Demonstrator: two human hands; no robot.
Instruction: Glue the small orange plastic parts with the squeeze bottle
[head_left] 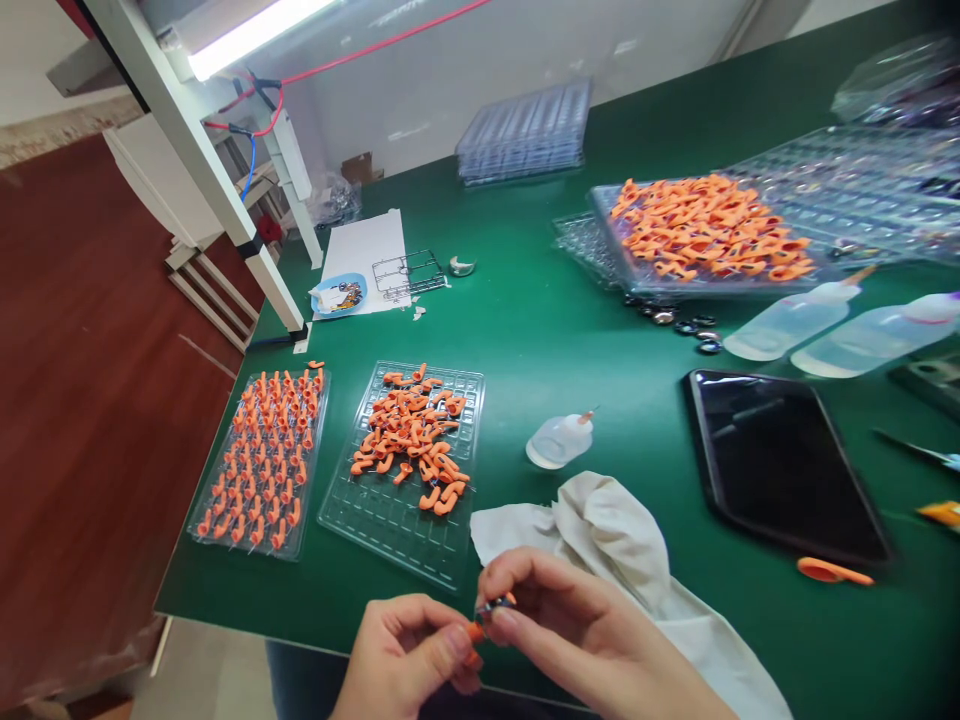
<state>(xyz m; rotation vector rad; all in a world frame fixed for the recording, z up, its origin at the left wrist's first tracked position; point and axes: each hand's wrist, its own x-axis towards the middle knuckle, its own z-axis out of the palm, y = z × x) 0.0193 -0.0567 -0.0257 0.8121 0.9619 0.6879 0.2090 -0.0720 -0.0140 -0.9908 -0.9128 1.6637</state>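
Note:
Close to the table's front edge, my left hand [409, 650] is closed on a small orange plastic piece [474, 633], pinched between thumb and fingers. My right hand [566, 620] pinches a small dark, shiny part [493, 606] against it, with a bit of orange showing by the fingertips. The fingers hide how the two parts join. Behind my right hand lies a crumpled off-white cloth [611, 525]. Just beyond my hands, a clear plastic tray [397, 545] bears a loose heap of orange pieces [409, 425].
At left, another tray [289, 545] carries orange pieces in rows. A small squeeze bottle [559, 440] stands beyond the cloth. On the right are a black tablet-like device [780, 465], two larger bottles [787, 320] and a tray heaped with orange pieces [712, 228]. A white post [217, 180] rises at the left edge.

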